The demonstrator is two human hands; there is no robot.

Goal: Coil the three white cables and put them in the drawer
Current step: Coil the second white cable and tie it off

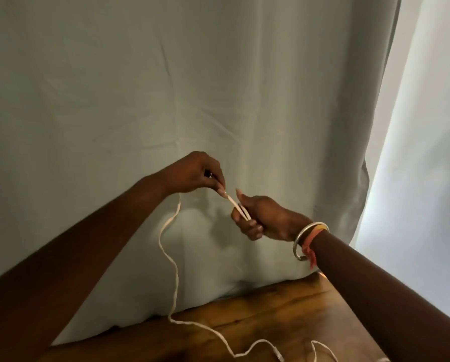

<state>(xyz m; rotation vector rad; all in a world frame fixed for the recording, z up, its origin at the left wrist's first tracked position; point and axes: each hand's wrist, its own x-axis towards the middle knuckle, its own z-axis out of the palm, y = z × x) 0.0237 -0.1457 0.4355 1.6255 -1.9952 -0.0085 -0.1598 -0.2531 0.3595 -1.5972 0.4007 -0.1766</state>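
Note:
A white cable [169, 257] is lifted in front of a pale curtain. My left hand [195, 173] pinches it between thumb and fingers. My right hand [263, 218] grips a short doubled stretch of the same cable just to the right and lower. From my left hand the cable hangs down in a loose wavy line and trails across the wooden table [271, 309] to a connector [277, 355] at the bottom edge. Another white cable piece [320, 348] loops near the table's right front. No drawer is in view.
A pale green curtain [166, 87] hangs behind the table and rests on its back edge. A white wall [427, 152] stands to the right. My right wrist wears a metal bangle [307, 240] and an orange thread band.

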